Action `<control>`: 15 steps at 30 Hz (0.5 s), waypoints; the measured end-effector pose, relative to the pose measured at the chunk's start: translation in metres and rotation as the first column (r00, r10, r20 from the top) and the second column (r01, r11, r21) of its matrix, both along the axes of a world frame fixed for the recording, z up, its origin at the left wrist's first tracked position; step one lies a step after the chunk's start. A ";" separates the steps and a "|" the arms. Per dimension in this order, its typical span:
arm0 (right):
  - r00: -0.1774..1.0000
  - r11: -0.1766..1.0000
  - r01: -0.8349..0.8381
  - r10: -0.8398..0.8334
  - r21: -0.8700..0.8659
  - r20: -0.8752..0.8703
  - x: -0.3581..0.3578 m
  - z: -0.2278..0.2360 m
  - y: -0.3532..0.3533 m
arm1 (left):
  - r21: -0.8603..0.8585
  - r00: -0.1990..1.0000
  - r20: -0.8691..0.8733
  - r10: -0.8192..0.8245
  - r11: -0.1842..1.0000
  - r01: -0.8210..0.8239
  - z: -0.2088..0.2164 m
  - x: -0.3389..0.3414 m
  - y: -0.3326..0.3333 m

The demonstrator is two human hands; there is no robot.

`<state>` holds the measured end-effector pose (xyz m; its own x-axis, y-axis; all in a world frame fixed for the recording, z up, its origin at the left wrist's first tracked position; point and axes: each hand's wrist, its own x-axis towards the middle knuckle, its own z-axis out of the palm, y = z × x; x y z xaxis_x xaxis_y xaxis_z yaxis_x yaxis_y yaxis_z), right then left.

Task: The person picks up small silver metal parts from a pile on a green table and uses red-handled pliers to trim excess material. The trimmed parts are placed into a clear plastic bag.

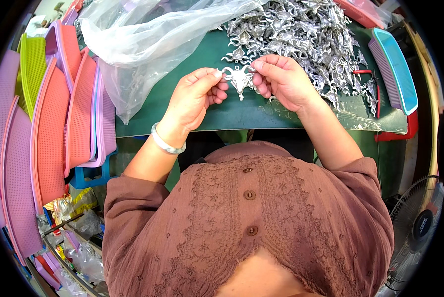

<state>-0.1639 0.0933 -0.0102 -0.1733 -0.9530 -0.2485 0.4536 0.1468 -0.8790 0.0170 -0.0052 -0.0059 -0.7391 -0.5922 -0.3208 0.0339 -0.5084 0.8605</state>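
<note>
Silver bull-head charm (240,82) is held up between two hands, over the near part of the green tabletop (155,125), close to the middle. The left hand (193,96) pinches its left horn with thumb and finger, and the right hand (287,83) pinches its right horn the same way. Holding just the horns seems to leave the face bare, so it can be seen well. On the far right side sits a big pile of silver charms (294,32), perhaps so they are easy to reach. A red-handled tool (378,101) lies at the pile's right side. A clear plastic bag (150,44) spreads over the far left, maybe to leave room for the hands.
</note>
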 end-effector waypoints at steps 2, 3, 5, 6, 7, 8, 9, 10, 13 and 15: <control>1.000 1.000 -0.001 0.001 -0.003 -0.006 0.000 0.000 0.000 | 0.008 1.000 -0.002 0.000 1.000 0.000 0.000 0.000 0.000; 1.000 1.000 0.003 -0.003 -0.001 -0.002 0.000 0.000 0.000 | 0.012 1.000 -0.003 0.000 1.000 0.000 0.000 0.000 0.000; 1.000 1.000 0.006 -0.006 0.003 0.005 0.001 0.000 -0.001 | 0.011 1.000 -0.004 -0.003 1.000 0.003 0.000 0.001 -0.001; 1.000 1.000 0.009 -0.009 0.005 -0.001 0.001 0.001 -0.001 | 0.010 1.000 -0.004 -0.005 1.000 0.005 0.000 0.001 -0.001; 1.000 1.000 0.013 -0.013 0.008 -0.008 0.001 0.001 -0.001 | 0.006 1.000 -0.001 -0.003 1.000 0.003 0.000 0.002 0.000; 1.000 1.000 0.017 -0.017 0.010 -0.015 0.001 0.001 -0.001 | 0.002 1.000 0.002 -0.002 1.000 0.002 0.001 0.002 0.000; 1.000 1.000 0.023 -0.023 0.015 -0.021 0.001 0.000 -0.001 | -0.002 1.000 0.006 0.000 1.000 0.000 0.002 0.002 0.001; 0.999 0.999 0.029 -0.029 0.018 -0.027 0.001 -0.001 -0.001 | -0.003 1.000 0.007 0.000 1.000 0.000 0.002 0.002 0.001; 0.999 0.999 0.042 -0.041 0.024 -0.036 0.002 -0.001 0.000 | -0.005 1.000 0.012 -0.005 1.000 0.005 0.003 0.002 0.002; 0.998 0.999 0.048 -0.048 0.020 -0.033 0.003 0.000 0.000 | -0.005 1.000 0.017 -0.012 1.000 0.012 0.004 0.002 0.001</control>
